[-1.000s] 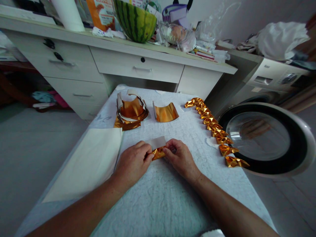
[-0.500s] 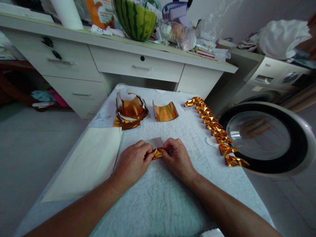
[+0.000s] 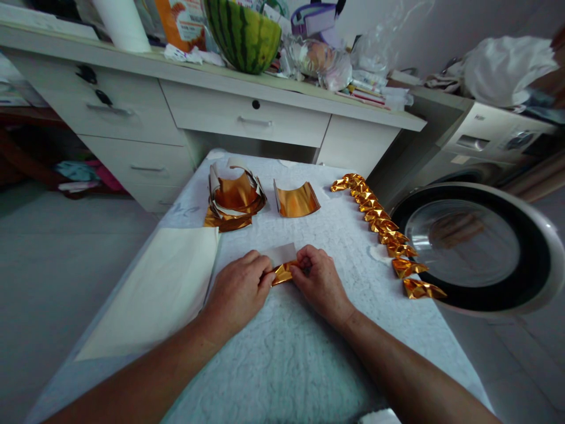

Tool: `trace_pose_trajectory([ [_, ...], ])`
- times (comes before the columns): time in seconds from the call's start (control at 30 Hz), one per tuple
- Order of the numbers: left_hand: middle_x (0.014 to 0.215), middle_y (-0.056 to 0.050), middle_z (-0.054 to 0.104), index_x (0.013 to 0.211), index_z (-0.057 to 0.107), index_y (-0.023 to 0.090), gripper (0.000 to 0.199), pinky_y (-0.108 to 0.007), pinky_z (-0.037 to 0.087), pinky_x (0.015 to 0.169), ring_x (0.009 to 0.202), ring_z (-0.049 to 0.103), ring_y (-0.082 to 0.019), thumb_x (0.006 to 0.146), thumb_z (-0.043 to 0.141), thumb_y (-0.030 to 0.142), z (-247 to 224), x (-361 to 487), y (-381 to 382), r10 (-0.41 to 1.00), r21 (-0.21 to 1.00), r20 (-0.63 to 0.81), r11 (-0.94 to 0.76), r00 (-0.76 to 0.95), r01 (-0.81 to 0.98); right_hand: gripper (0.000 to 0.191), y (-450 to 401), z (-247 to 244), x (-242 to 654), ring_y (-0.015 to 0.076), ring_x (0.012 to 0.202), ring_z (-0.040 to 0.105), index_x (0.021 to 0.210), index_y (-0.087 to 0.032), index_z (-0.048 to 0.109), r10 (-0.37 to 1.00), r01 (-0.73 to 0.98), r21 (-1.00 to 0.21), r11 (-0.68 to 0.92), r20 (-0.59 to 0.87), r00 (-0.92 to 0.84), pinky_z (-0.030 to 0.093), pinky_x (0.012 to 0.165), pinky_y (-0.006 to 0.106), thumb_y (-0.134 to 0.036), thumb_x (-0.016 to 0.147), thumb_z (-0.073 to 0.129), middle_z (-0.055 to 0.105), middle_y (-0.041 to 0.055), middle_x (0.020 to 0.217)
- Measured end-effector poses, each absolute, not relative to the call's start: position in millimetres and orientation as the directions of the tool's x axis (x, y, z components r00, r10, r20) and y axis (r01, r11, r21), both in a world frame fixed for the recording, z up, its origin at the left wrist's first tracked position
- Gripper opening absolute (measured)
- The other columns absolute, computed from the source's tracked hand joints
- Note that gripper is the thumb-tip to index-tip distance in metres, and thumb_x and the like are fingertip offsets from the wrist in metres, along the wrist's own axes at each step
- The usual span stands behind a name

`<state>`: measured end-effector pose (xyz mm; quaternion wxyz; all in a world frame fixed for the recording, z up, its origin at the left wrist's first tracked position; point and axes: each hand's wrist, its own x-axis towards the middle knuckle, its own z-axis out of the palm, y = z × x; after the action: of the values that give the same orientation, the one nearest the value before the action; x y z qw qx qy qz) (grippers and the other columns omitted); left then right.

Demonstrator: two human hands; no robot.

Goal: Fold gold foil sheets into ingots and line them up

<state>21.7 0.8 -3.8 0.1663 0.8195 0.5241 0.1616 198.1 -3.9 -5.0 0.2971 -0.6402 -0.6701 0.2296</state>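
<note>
A small sheet of gold foil paper (image 3: 283, 272), its pale back showing at the far side, lies between my hands, its near edge folded over. My left hand (image 3: 242, 285) pinches the left end of the fold. At the right end, my right hand (image 3: 320, 282) grips it between thumb and fingers. Beyond them sit a curled stack of gold sheets (image 3: 236, 197) and a separate curved gold piece (image 3: 298, 201). Several folded gold shapes (image 3: 382, 225) form a curving row to the right.
A cream paper (image 3: 154, 294) covers the left part of the cloth-covered table (image 3: 273, 365). Behind stands a white counter (image 3: 212, 73) with a cut watermelon (image 3: 242, 38). An open washing machine door (image 3: 532, 259) is at the right.
My right hand has shifted slightly right, and a little more of the gold fold and pale paper shows between my hands. My left hand has barely moved.
</note>
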Motion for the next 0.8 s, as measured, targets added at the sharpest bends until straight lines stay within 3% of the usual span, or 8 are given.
trace_pose_trajectory([
  [0.23,0.085,-0.002,0.058,0.082,0.056,0.021,0.016,-0.03,0.035,0.062,0.07,0.058,-0.018,0.093,0.046,0.027,-0.5,21.2,0.9,0.934,0.311,0.05,-0.351,0.353,0.884,0.028,-2.3,-13.5,199.3,0.0179,0.069,0.055,0.102,-0.022,0.047,0.995,0.685,-0.727,0.051,0.093,0.025,0.04,0.069,0.03,-0.016,0.077,0.058,0.057,-0.0034,0.068],
  [0.4,0.084,-0.002,0.062,0.084,0.058,0.021,0.019,-0.031,0.036,0.063,0.074,0.061,-0.02,0.094,0.045,0.03,2.4,19.9,1.2,0.942,0.232,0.005,-0.328,0.336,0.916,0.03,-2.1,-15.6,200.2,0.0189,0.07,0.056,0.105,-0.021,0.045,0.994,0.729,-0.683,0.053,0.106,0.026,0.041,0.076,0.034,-0.018,0.078,0.057,0.058,-0.0037,0.068],
  [0.8,0.083,-0.002,0.064,0.083,0.057,0.021,0.017,-0.032,0.037,0.064,0.077,0.063,-0.021,0.094,0.046,0.029,1.7,19.6,3.4,0.941,0.235,-0.004,-0.329,0.339,0.915,0.028,-3.0,-8.9,197.3,0.0202,0.073,0.056,0.105,-0.019,0.047,0.995,0.779,-0.627,0.033,0.094,0.034,0.039,0.073,0.033,-0.016,0.078,0.053,0.06,-0.0007,0.072],
])
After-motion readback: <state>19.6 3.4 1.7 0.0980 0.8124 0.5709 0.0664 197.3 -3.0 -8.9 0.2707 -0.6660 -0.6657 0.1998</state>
